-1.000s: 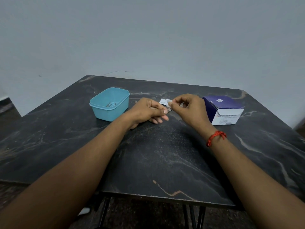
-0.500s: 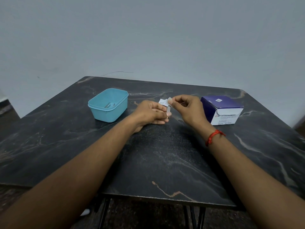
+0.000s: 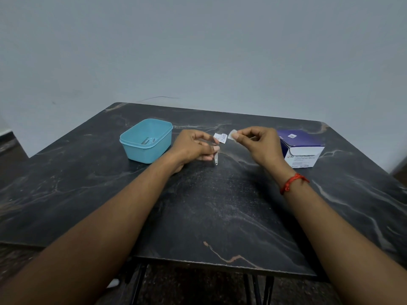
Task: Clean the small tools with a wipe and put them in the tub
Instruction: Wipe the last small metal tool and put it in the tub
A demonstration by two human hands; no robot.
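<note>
My left hand (image 3: pixel 195 146) pinches a small metal tool (image 3: pixel 216 160) at its top, so the tool hangs down over the dark marble table (image 3: pixel 209 212). My right hand (image 3: pixel 256 142) pinches a small white wipe (image 3: pixel 233 134) between thumb and forefinger, a short way right of the tool. A torn white wipe sachet (image 3: pixel 221 137) lies on the table between my hands. The light blue tub (image 3: pixel 147 139) stands left of my left hand, with a metal tool (image 3: pixel 148 140) inside it.
A purple and white box of alcohol swabs (image 3: pixel 301 148) stands just right of my right hand. A red thread band (image 3: pixel 291 182) circles my right wrist. A grey wall rises behind the table, and floor shows past the table's left edge.
My hands have drawn apart: the right hand lifted the wipe off the tool and moved right. The tool now hangs free from my left fingers.
</note>
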